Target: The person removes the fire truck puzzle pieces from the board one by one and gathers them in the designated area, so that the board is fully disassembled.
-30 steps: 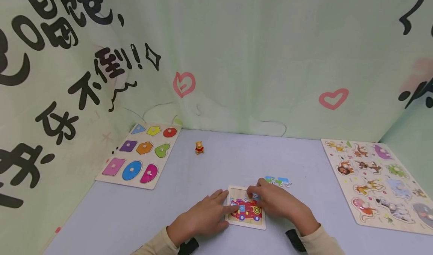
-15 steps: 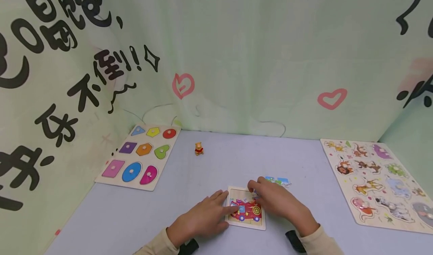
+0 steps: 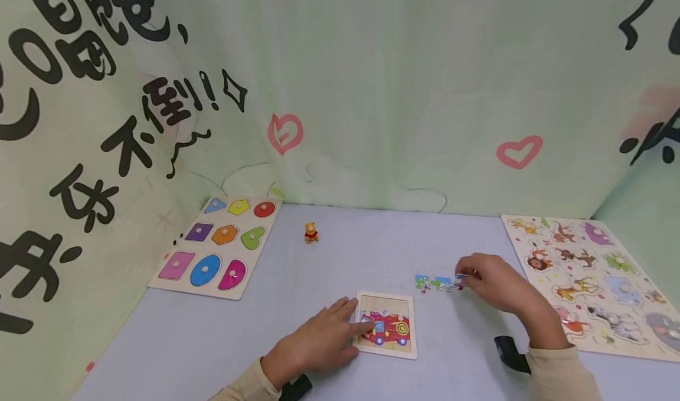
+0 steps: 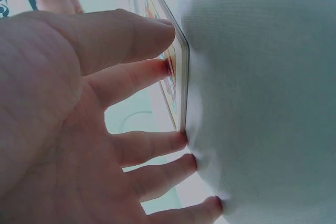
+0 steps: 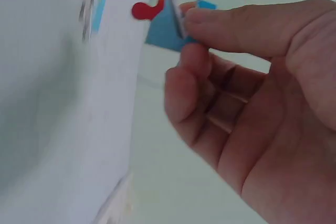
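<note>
A small wooden jigsaw tray [image 3: 385, 302] with a red vehicle picture lies on the table, its upper part bare wood. My left hand [image 3: 324, 337] rests at its left side with fingers spread. The index fingertip [image 4: 160, 68] presses on the picture and the thumb [image 4: 157, 32] lies by the rim. To the right, my right hand [image 3: 496, 286] pinches a blue jigsaw piece [image 5: 164, 30] with a red tab between thumb and fingers, over the table. Beside it lie loose jigsaw pieces [image 3: 422, 282] in blue and green.
A shape puzzle board [image 3: 244, 277] stands at the left back. A larger animal puzzle board [image 3: 579, 283] lies at the right. Near the back sits a small bear figure [image 3: 311, 232]. A printed curtain [image 3: 393, 94] hangs behind the table.
My right hand has moved from the tray's upper right corner out to the right, beside the loose pieces, where it pinches a jigsaw piece. The left hand has stayed on the tray.
</note>
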The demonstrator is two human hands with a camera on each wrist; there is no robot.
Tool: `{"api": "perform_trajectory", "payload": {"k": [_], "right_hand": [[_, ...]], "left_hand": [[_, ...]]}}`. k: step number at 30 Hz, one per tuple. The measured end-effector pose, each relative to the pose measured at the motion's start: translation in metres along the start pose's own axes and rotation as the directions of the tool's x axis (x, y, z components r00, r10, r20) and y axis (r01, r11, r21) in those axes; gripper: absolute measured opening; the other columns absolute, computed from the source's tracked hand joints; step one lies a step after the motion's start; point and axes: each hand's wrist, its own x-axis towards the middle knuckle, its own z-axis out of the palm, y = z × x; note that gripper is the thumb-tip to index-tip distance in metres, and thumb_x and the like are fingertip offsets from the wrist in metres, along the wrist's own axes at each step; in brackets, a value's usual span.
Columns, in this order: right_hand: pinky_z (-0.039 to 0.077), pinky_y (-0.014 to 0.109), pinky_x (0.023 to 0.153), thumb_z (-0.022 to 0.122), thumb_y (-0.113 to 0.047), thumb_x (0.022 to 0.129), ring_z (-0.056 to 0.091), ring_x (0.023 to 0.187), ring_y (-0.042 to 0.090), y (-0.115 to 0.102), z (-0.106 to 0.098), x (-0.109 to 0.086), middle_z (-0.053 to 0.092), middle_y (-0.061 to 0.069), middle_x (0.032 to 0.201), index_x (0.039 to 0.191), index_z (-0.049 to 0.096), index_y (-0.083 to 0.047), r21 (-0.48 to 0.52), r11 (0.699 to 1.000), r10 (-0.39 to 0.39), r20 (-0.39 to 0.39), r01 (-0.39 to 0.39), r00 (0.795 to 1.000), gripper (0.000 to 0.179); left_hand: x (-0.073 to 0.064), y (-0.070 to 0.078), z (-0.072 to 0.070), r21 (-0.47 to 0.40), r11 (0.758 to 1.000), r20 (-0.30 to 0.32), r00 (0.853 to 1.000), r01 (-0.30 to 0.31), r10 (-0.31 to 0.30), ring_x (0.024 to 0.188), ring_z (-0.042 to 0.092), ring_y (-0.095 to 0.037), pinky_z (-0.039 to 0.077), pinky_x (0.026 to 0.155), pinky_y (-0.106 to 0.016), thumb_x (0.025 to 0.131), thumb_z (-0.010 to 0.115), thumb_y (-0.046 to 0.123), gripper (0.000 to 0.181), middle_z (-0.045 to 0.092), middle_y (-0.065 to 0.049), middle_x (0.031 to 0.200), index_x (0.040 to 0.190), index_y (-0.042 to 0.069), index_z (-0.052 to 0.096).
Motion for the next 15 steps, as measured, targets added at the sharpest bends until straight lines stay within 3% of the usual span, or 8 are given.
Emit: {"api": "perform_trajectory", "payload": {"k": [7,15], "right_hand": [[0.039,0.031,0.063,0.066,0.005,0.087,0.047,0.072,0.016,0.031,0.004,-0.004,0.052,-0.003,0.075,0.083,0.063,-0.010,0.007,0.998,0.068,0.053,-0.068,0.996,0.015],[0.046,0.040,0.069,0.068,0.003,0.087,0.051,0.077,0.022,0.037,0.018,0.005,0.059,0.003,0.082,0.090,0.066,-0.003,-0.013,0.990,0.143,0.038,-0.143,0.989,0.007]], "left_hand": [[0.000,-0.002,0.001,-0.014,1.000,0.003,1.000,0.011,-0.011,0.150,0.032,-0.027,0.037,0.115,-0.052,0.095,0.073,0.034,0.051,0.039,-0.005,0.161,0.143,0.040,0.059],[0.000,-0.001,0.000,0.000,1.000,-0.002,1.000,-0.004,0.004,0.150,0.032,-0.027,0.037,0.115,-0.052,0.095,0.072,0.035,0.051,0.040,-0.005,0.161,0.144,0.039,0.059]]}}
